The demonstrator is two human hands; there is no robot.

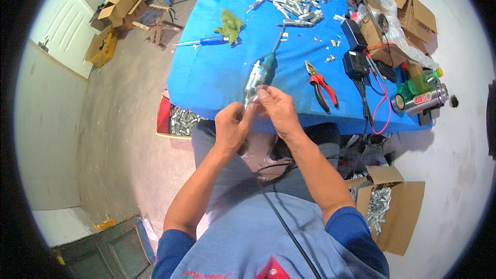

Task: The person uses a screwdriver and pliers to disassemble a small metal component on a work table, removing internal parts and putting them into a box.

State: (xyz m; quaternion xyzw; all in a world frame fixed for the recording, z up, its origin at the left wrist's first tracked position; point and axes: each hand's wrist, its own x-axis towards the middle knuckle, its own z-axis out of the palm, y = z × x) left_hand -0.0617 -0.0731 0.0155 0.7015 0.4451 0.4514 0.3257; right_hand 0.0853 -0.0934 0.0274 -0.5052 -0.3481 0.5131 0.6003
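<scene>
Pinching at the table's near edge, the left hand [232, 126] and right hand [280, 112] meet, both nearly closed, fingertips on a blurred silvery piece [253, 80] pointing away over the blue cloth [206, 80]; exactly how each finger grips it, I can't tell. Just right of it lies a teal-handled screwdriver [268, 64], red-handled pliers [321, 87] sit farther right, and a silvery heap [295, 8] spreads across the far side.
</scene>
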